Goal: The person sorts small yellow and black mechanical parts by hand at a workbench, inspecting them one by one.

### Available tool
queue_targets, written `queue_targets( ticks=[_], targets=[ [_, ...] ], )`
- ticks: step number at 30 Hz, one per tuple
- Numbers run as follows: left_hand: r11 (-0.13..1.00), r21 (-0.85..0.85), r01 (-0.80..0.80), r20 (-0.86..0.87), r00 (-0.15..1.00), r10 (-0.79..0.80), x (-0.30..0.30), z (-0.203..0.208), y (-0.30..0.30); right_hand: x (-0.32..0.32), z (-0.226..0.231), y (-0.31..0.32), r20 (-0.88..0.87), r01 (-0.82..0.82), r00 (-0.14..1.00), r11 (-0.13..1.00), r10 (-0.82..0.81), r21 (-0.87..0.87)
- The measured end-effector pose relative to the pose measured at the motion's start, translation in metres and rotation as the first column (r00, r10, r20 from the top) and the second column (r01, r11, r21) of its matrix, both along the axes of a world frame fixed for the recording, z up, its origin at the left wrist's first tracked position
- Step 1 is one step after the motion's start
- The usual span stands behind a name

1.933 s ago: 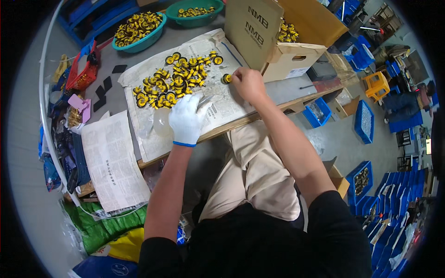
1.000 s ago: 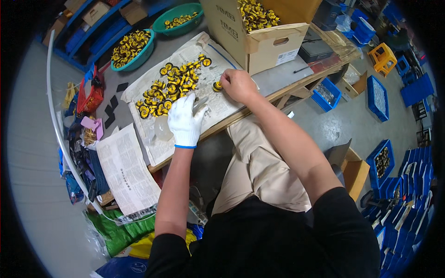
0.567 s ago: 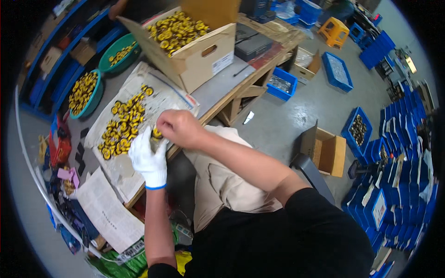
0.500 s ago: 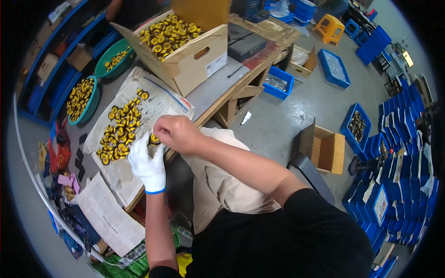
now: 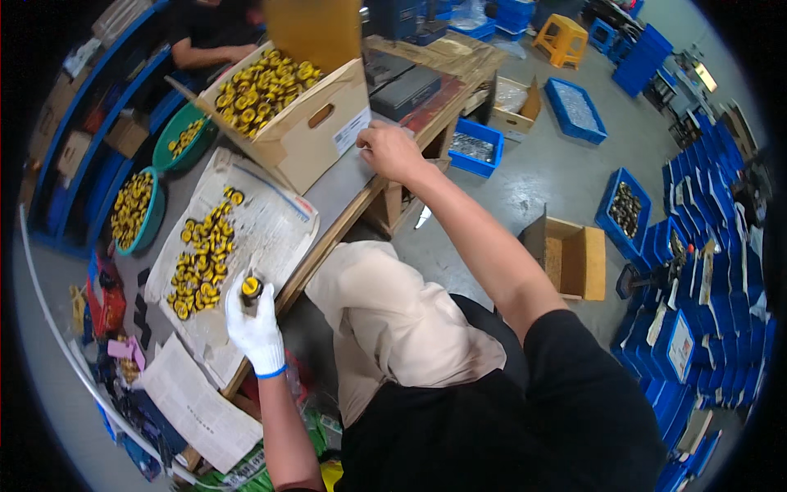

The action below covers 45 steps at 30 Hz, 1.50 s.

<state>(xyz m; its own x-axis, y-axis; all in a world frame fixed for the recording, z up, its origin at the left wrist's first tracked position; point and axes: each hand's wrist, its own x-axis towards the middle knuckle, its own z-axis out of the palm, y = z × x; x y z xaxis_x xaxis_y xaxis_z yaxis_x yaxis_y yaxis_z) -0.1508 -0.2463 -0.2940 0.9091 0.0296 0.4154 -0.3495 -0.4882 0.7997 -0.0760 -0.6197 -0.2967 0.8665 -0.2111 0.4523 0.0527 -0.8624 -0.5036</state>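
Observation:
My left hand (image 5: pixel 256 332), in a white knit glove with a blue cuff, grips a small round black-and-yellow part (image 5: pixel 251 287) between thumb and fingers at the bench edge. Beside it, a loose pile of similar black-and-yellow parts (image 5: pixel 201 261) lies on a paper sheet (image 5: pixel 275 215). My bare right hand (image 5: pixel 392 152) is at the grey bench top, close to the labelled side of a cardboard box (image 5: pixel 324 139). Its fingers are curled in; anything within them is hidden. The box is heaped with more such parts (image 5: pixel 266 88).
Two green basins (image 5: pixel 152 221) of parts stand left of the sheet. A black case (image 5: pixel 406 92) sits behind the box. Across the bench is another person's arm (image 5: pixel 201 56). Blue trays (image 5: pixel 625 205), an open carton (image 5: pixel 584 261) and a yellow stool (image 5: pixel 561 39) are on the floor.
My right hand has left the left hand and reached far right to the bench beside the box. My left hand keeps the round part, now plainly visible. The view has shifted slightly.

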Motion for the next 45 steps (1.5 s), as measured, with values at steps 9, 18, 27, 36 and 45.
queue_targets(
  ticks=[9,18,27,36,45],
  targets=[
    [1.000,0.007,-0.008,-0.055,0.998,0.008,-0.009,0.010,0.001,0.015,-0.025,-0.047,0.174,-0.172,0.963,0.965,0.208,-0.199],
    [0.999,0.024,-0.032,-0.086,0.996,0.034,-0.005,0.009,0.013,-0.054,0.163,0.017,0.757,-0.324,0.650,0.925,0.066,0.197],
    [0.998,-0.048,0.030,-0.065,0.997,-0.033,-0.009,0.014,0.020,0.008,0.124,0.038,0.689,-0.221,0.723,0.928,-0.051,0.301],
    [0.996,0.044,-0.080,-0.073,0.994,0.083,-0.030,0.029,0.057,0.043,0.039,0.094,0.396,-0.054,0.917,0.965,-0.054,0.257],
    [0.997,-0.023,-0.076,-0.026,0.997,0.076,-0.042,0.018,0.088,-0.061,0.077,0.177,0.580,-0.614,0.789,0.202,0.203,0.763]
  ],
)
